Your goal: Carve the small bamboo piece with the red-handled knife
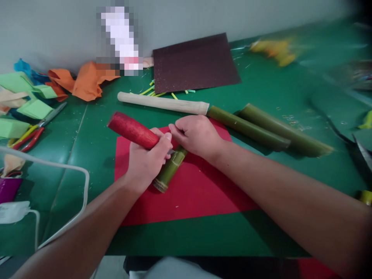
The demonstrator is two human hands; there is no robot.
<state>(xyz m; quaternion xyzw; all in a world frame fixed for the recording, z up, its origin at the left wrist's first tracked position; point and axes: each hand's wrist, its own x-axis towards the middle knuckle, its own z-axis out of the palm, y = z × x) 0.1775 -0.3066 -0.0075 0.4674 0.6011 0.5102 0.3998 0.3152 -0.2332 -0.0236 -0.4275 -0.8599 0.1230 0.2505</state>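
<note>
Probably light, stiff and slick-skinned, the green bamboo piece (168,172) sits over the red sheet (209,195) near the front edge of the bench (186,240), likely best held by its ringed near end; the left hand (148,159) wraps a red cylinder (132,130), the right hand (199,135) curls over the far end, grip hidden.

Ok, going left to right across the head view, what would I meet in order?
Purple container → crumpled orange paper → left hand → right hand → rightmost green bamboo tube.
</note>
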